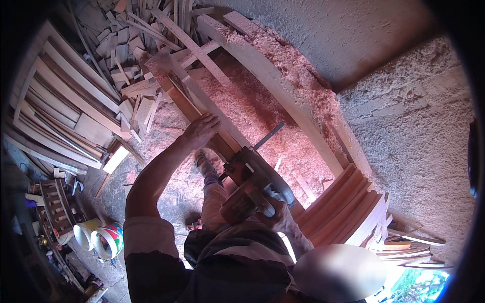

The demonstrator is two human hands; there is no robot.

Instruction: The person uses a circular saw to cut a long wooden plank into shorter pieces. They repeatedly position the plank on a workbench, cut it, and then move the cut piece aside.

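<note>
A long wooden board runs diagonally through the middle, with a second plank alongside it. My left hand lies on top of the board, fingers stretched out across it. On the board's nearer part sits a dark power tool that looks like a handheld circular saw, with a motor housing on its left. A flat metal bar sticks out from its front to the right. My right hand is closed round the rear handle, partly hidden by the tool. The blade cannot be seen.
Curved wooden pieces are stacked at the left and lower right. Offcuts lie heaped at the far left. Shavings cover the floor beside a curved beam. Two buckets stand lower left. A rough wall rises at right.
</note>
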